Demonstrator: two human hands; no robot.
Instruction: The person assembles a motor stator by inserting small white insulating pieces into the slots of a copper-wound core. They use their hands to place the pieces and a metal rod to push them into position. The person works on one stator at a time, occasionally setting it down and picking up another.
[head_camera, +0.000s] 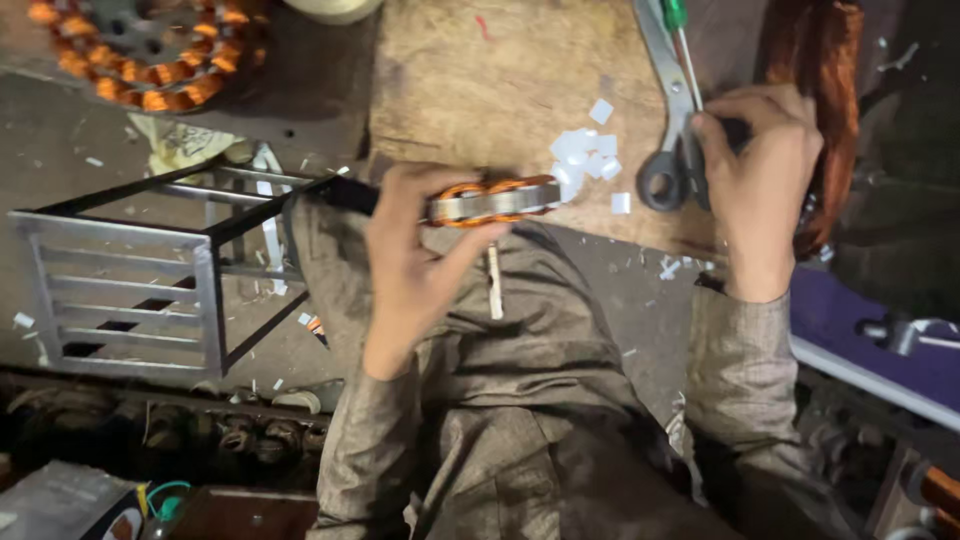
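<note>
We keep our left hand (415, 260) closed tight on the round metal ring wound with orange copper wire (493, 200) at the wooden surface's (480, 90) six o'clock edge, while our right hand (755, 180), at three o'clock, curls firmly around the grey-handled metal scissors (672, 150).

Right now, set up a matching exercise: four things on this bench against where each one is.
Things:
1. wound stator
2. scissors
3. white paper bits
4. metal rack

Places:
A. scattered on the wooden board
B. under the right hand
C. held by the left hand
D. left of the board

Pairs: 1-C, 2-B, 3-A, 4-D
</note>
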